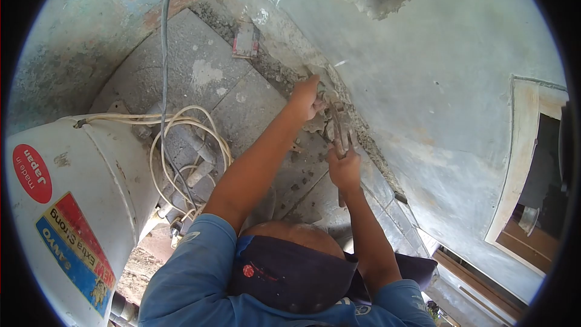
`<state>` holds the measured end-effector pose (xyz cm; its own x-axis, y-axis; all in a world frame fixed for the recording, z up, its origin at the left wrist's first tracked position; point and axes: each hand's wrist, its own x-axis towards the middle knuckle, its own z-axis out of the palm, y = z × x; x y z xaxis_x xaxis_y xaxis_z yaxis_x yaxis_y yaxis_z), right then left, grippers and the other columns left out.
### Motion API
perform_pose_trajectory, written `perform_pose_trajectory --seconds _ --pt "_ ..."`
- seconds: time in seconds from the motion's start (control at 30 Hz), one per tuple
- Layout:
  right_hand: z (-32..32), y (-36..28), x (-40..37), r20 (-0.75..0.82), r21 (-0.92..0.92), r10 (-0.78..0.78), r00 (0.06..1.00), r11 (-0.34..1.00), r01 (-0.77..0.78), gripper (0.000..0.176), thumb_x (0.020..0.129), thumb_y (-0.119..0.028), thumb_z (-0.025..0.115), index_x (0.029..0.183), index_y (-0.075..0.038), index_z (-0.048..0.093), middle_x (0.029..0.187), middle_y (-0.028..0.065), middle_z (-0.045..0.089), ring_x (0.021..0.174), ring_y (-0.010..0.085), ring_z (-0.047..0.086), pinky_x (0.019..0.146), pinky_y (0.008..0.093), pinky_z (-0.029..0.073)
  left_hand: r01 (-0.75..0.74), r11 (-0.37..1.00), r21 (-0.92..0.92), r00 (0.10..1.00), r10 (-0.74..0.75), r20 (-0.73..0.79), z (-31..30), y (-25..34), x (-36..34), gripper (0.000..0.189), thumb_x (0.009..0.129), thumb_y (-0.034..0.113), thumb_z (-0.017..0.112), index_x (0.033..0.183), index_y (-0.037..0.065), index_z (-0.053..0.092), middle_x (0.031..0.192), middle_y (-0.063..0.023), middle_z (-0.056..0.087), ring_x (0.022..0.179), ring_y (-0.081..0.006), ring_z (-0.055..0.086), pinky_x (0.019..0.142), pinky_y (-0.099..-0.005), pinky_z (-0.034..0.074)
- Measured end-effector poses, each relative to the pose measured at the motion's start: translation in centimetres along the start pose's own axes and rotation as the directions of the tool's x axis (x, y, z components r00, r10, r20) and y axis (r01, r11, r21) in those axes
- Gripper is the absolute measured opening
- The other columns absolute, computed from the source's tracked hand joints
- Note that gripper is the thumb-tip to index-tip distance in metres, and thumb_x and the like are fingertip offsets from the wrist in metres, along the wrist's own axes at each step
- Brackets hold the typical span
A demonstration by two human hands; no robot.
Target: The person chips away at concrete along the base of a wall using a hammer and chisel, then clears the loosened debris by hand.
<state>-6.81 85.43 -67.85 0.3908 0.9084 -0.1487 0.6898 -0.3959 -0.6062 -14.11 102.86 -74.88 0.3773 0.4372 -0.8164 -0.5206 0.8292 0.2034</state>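
My left hand point(307, 98) is closed at the base of the wall, around a short tool with a greenish end that looks like a chisel point(321, 88). Most of that tool is hidden by my fingers and the rubble. Just below and to the right, my right hand point(345, 168) grips a hammer point(341, 133). Its handle sticks out under my fist, and its metal end, somewhat blurred, points up towards my left hand. Broken mortar point(315, 122) lies around both hands along the joint between floor and wall.
A white tank point(72, 163) with stickers stands at the left, with a coiled cream cable point(158, 139) beside it. A grey cable point(164, 36) hangs across the floor tiles point(175, 54). A small box point(245, 40) lies near the corner. The grey wall point(417, 85) rises at the right.
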Motion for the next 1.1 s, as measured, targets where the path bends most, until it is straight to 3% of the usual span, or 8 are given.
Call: perform_pose_trajectory --seconds 0.07,0.17,0.27,0.37,0.67,0.73,0.9,1.1 --pt "-1.5 -1.1 0.1 0.098 -0.045 0.208 0.973 0.978 -0.205 0.016 0.083 -0.014 0.058 0.092 0.000 0.059 0.072 0.0153 0.061 0.066 0.0296 0.063 0.062 0.0383 0.049 -0.003 1.000 -0.001 0.999 0.004 0.045 -0.3 0.3 0.3 0.019 0.092 0.023 0.052 0.083 0.009 0.045 0.059 -0.0017 0.043 0.041 -0.0110 0.035 0.042 -0.0272 0.028" --pt "-5.1 -3.3 -0.4 -0.155 -0.020 -0.516 0.843 0.854 0.519 0.015 0.089 -0.014 0.052 0.082 0.000 0.052 0.064 0.0082 0.052 0.053 0.0177 0.052 0.058 0.0327 0.050 0.008 1.000 -0.023 0.994 -0.006 0.113 -1.2 -0.4 1.7 0.019 0.092 0.024 0.052 0.083 0.008 0.046 0.058 -0.0014 0.041 0.041 -0.0114 0.034 0.042 -0.0272 0.028" --pt "-1.2 0.2 0.7 -0.389 0.501 -0.469 0.793 0.615 0.609 0.017 0.088 -0.014 0.054 0.079 0.000 0.052 0.068 0.0101 0.055 0.058 0.0176 0.056 0.059 0.0336 0.050 0.011 0.999 -0.046 0.987 -0.004 0.160 -1.1 -0.3 1.9 0.020 0.091 0.024 0.053 0.082 0.007 0.045 0.058 -0.0013 0.039 0.041 -0.0117 0.033 0.042 -0.0271 0.028" --pt "-1.0 -0.8 2.3 0.199 -0.190 0.271 0.942 0.953 -0.234 0.019 0.087 -0.016 0.056 0.076 0.000 0.052 0.072 0.0133 0.058 0.063 0.0174 0.060 0.058 0.0349 0.050 0.000 1.000 0.011 0.994 -0.001 0.107 -0.5 -0.6 1.6 0.022 0.091 0.024 0.053 0.078 0.008 0.044 0.057 -0.0014 0.038 0.041 -0.0121 0.032 0.042 -0.0280 0.028" --pt "-3.8 -4.0 0.7 -0.406 0.618 -0.439 0.802 0.515 0.594 0.013 0.088 -0.010 0.053 0.076 -0.007 0.054 0.063 0.0077 0.053 0.051 0.0185 0.049 0.059 0.0328 0.049 0.032 0.998 -0.046 0.998 -0.029 0.060 -0.1 0.0 1.9 0.023 0.089 0.024 0.055 0.076 0.007 0.045 0.056 -0.0032 0.036 0.041 -0.0138 0.032 0.044 -0.0309 0.031" --pt "-1.2 1.0 1.1 -0.094 -0.348 -0.456 0.885 0.848 0.400 0.014 0.086 -0.011 0.056 0.073 -0.005 0.056 0.060 0.0087 0.051 0.052 0.0213 0.050 0.056 0.0347 0.047 0.020 0.998 -0.061 0.997 -0.015 0.077 -0.3 -0.9 1.9 0.024 0.088 0.024 0.055 0.076 0.007 0.045 0.056 -0.0033 0.036 0.040 -0.0140 0.033 0.044 -0.0309 0.031" --pt "-4.5 -3.8 1.0 0.033 -0.117 0.154 0.988 0.982 -0.149 0.015 0.085 -0.015 0.058 0.075 -0.005 0.056 0.054 0.0089 0.048 0.056 0.0201 0.055 0.053 0.0344 0.047 0.015 0.999 -0.041 0.997 -0.012 0.071 -1.0 -0.8 2.7 0.024 0.087 0.022 0.056 0.073 0.009 0.042 0.055 -0.0022 0.038 0.040 -0.0133 0.033 0.043 -0.0299 0.030" --pt "-6.3 -6.4 1.5 -0.345 0.530 -0.678 0.649 0.430 0.731 0.013 0.092 -0.008 0.042 0.082 -0.011 0.035 0.060 0.0055 0.045 0.050 0.0141 0.046 0.046 0.0307 0.046 0.050 0.997 -0.054 0.996 -0.045 0.076 -0.8 -0.5 3.1 0.024 0.089 0.024 0.056 0.076 0.008 0.044 0.057 -0.0038 0.040 0.040 -0.0136 0.036 0.042 -0.0292 0.030"
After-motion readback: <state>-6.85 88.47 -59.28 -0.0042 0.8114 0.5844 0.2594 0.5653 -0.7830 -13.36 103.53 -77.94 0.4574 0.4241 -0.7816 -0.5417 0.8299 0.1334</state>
